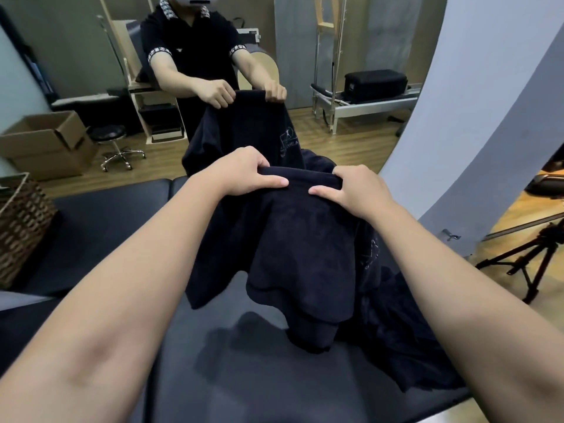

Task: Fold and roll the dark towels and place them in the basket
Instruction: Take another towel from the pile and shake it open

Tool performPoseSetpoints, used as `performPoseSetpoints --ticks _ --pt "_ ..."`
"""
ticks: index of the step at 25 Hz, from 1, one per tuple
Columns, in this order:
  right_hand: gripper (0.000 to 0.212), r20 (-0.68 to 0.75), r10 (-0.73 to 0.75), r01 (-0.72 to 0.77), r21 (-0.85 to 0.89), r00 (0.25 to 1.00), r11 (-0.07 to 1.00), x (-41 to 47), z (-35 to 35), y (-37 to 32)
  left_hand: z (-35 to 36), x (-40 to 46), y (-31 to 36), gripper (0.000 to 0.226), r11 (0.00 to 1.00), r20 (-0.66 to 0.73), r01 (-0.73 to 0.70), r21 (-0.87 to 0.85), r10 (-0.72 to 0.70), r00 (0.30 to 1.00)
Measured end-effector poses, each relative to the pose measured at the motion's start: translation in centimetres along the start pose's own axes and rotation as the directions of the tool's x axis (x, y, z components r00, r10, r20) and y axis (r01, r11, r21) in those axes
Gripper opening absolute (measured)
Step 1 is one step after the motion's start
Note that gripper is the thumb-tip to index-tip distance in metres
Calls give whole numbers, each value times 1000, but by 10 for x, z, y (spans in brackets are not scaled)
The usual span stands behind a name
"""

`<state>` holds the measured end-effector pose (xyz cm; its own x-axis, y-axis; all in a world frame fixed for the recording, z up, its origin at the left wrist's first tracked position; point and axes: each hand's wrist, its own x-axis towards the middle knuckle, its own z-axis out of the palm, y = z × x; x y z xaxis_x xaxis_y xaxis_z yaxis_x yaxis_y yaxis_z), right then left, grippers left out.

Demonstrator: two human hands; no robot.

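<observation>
The left hand [244,175] and right hand [351,190] pinch the top fold of a dark towel [293,254], lifted above a dark padded table [106,227], its lower end drooping onto it. More dark towels [406,340] lie heaped at right. Opposite, another person [189,47] holds up a second towel [244,132], printed with a pale logo reading "THE A…". A wicker basket [21,227] sits at left.

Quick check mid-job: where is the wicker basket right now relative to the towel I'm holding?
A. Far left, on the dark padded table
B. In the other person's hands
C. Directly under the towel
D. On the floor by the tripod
A: the wicker basket sits at the left edge on the padded table, apart from the dark towel both hands grip.
</observation>
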<state>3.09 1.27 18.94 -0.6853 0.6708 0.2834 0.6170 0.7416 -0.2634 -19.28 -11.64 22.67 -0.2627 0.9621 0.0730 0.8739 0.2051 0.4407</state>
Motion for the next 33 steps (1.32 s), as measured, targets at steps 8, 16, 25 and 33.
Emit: performPoseSetpoints --ticks 8,16,25,33 --pt "45 -5 110 -92 514 994 853 -16 35 -1 -18 -15 -16 69 983 -302 36 178 20 953" --pt "43 69 82 -103 401 994 910 -24 45 -2 -44 -28 -13 77 808 -508 195 556 144 849" --pt "47 -58 154 -102 522 986 847 -47 46 -17 -91 -42 -23 71 758 -553 229 611 201 808" --pt "45 -19 238 -179 601 971 779 -52 56 -5 -122 -57 -23 73 689 -542 265 674 217 812"
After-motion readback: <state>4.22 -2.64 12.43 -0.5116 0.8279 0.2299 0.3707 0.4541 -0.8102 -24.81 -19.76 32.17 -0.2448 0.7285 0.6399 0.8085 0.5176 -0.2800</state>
